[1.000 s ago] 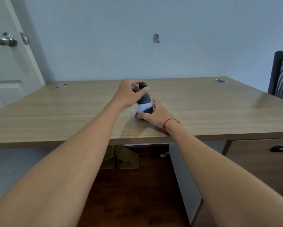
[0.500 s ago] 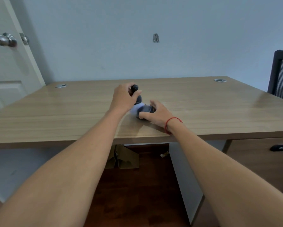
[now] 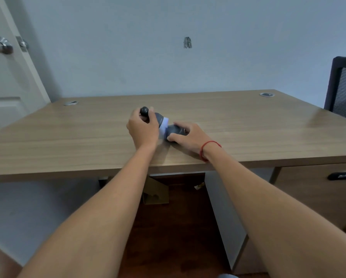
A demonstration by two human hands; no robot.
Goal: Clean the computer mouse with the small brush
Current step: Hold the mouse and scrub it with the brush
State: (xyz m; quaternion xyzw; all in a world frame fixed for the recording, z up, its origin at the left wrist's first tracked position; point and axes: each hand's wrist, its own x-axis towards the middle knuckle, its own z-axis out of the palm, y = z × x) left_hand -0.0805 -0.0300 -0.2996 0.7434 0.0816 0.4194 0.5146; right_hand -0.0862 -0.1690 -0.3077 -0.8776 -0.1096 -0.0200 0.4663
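On the wooden desk (image 3: 248, 125), near its front edge and about midway across, the dark computer mouse (image 3: 175, 131) sits flat under the right hand (image 3: 188, 136), whose fingers are curled over its far and right sides, pinning it in place. A red string bracelet (image 3: 205, 148) circles that wrist. The left hand (image 3: 143, 127) is closed around the dark handle of the small brush (image 3: 155, 118), with the round knob of the handle poking out above the fist.

Compared with a second ago, the brush has swung down: then it stood nearly upright over the mouse with its knob pointing up, and now it lies tilted, knob to the far left and pale bristles (image 3: 163, 128) pressed against the left end of the mouse. Half a second ago it was already leaning, but less so. The left hand has shifted left and slightly nearer, while the right hand has stayed on the mouse with little change.

No brand or writing can be read on the mouse or the brush; both are blurred. A faint mark on the brush body seen earlier cannot be made out now.

Beyond the desk, a door (image 3: 5, 81) stands at the far left and a black chair (image 3: 342, 89) at the right.
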